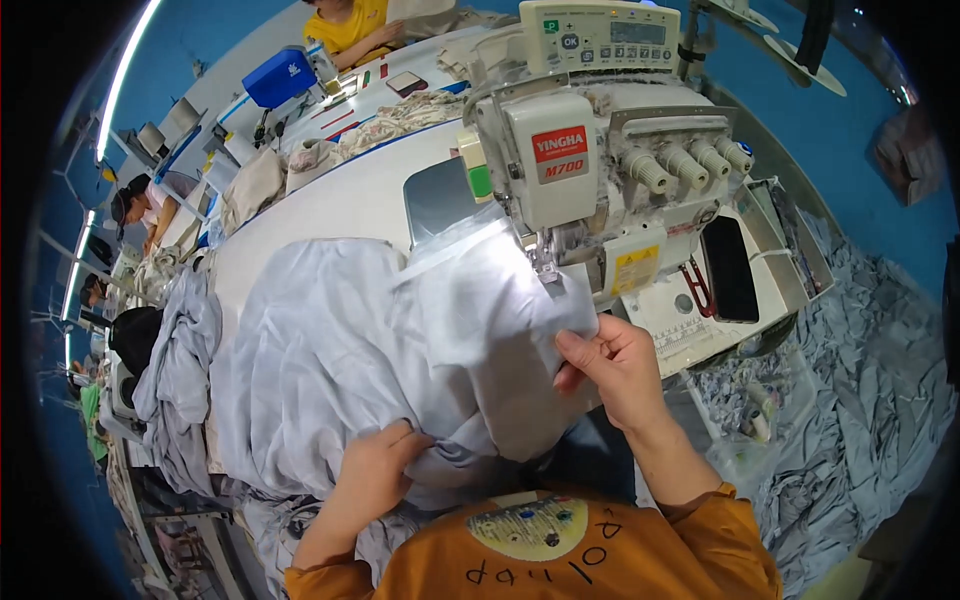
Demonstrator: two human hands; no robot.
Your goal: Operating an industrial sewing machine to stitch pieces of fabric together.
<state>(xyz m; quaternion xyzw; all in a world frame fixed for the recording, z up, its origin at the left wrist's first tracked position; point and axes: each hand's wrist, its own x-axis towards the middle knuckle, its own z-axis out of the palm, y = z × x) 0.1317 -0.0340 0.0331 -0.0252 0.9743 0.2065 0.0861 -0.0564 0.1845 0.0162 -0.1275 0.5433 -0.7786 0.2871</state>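
A large piece of light grey fabric (330,340) lies in loose folds over the white sewing table. Its far right part reaches under the lit presser foot (545,262) of a white overlock sewing machine (550,160). My right hand (612,368) pinches the fabric's right edge between thumb and fingers, just in front of the presser foot. At the near edge my left hand (380,465) is closed on a bunched fold, with its fingertips partly hidden in the cloth.
Right of the needle lie a black phone (730,268) and red-handled snips (697,290). A clear bin of scraps (750,400) stands below them. Grey cloth heaps (860,380) fill the right side; more cloth (180,370) hangs at left. A co-worker in yellow (355,35) sits across the table.
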